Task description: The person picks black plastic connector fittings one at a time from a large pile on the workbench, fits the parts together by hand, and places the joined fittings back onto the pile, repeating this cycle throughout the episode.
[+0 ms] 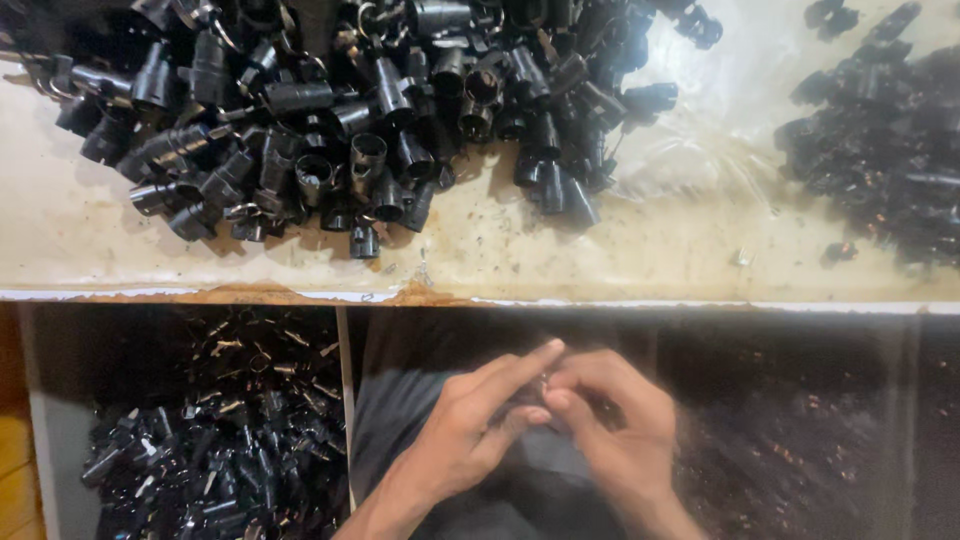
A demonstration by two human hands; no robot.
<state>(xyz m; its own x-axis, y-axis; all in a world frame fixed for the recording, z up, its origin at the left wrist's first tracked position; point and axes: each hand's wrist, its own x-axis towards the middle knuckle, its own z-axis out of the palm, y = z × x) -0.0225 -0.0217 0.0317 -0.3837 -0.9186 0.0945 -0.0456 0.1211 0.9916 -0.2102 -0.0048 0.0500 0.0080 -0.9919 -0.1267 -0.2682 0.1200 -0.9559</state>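
Below table edge [480,297], over lap: left hand [470,430] and right hand [610,425] meeting fingertip to fingertip, both pinched on one small part [545,382] held between them. Left index finger stretched out straight, pointing up-right past the part; left thumb pressed in from below. Right fingers curled around from the right side, thumb tip touching left thumb. Part mostly hidden by fingers, only a tiny pale glint showing; long axis cannot tell. Neither hand clearly nearer, part sits right at the contact point, centred between both.

Up on the pale stained table: big heap of black plastic sockets [350,110], tube-shaped, lying every way, some open ends facing camera, a few metal clips mixed in. Well apart from hands, straight above and left of them. Second darker heap [880,150] at right on clear plastic sheet [700,130], blurred.

Lower left, just beside left forearm: open bin [40,420] full of black pieces with small metal tabs [220,430]. Closer to left hand than any table pile. Dark blurred mass at lower right, cannot tell contents.
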